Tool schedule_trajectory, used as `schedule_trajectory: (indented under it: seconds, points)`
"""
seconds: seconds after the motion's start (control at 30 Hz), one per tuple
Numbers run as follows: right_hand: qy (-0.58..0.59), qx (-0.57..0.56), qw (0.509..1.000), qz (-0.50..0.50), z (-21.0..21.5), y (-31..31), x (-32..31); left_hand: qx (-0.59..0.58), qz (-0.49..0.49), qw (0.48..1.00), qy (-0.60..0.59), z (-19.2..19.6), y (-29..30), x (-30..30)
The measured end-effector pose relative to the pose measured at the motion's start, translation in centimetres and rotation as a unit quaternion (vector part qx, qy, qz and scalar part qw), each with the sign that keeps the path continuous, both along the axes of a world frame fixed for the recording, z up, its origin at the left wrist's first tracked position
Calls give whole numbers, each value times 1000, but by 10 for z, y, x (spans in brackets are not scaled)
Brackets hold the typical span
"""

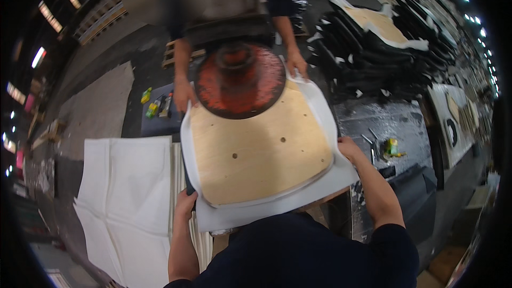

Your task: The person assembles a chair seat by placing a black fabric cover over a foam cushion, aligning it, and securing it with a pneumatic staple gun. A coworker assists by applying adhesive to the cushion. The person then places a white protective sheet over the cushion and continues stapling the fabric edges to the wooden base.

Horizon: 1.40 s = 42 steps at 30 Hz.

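At frame centre, the plywood panel [260, 162] lies between both grips: left hand [185, 204] and right hand [349, 150] hold the white padding's [274, 209] edges, the right one higher.

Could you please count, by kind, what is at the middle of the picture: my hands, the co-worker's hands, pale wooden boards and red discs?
Your hands, left hand and right hand: 2
Co-worker's hands: 2
Wooden board: 1
Red disc: 1
Total: 6
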State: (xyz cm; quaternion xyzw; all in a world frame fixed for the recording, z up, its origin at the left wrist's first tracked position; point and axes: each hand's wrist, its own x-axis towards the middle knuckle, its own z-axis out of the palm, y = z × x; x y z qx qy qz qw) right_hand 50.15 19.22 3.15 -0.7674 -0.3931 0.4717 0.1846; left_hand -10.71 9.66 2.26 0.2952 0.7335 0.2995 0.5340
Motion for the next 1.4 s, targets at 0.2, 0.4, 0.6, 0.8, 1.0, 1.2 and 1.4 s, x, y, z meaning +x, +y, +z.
schedule_trajectory:
  seconds: [0.2, 0.4, 0.6, 0.8, 1.0, 1.2, 1.4]
  points:
    - [-67, 6, 996, 54, 12, 3, -8, -10, -11, 1000, -10, 1, 5, 1]
    - [-230, 67, 962, 133, 0, 2, -27, 5, 14, 1000, 4, 1, 4, 8]
    - [-247, 133, 952, 121, -7, -7, -31, -1, 16, 1000, 6, -2, 4, 5]
    - [-184, 34, 979, 80, 0, -10, -13, -8, -18, 999, 47, -2, 0, 8]
    - [-153, 47, 983, 91, -15, -9, -1, -13, -57, 986, 157, -1, 3, -2]
    - [-274, 204, 927, 154, -13, -20, -27, -12, -19, 993, 114, 3, -2, 4]
    - [-309, 241, 902, 182, -4, -21, -32, -22, -13, 996, 84, -9, -3, -11]
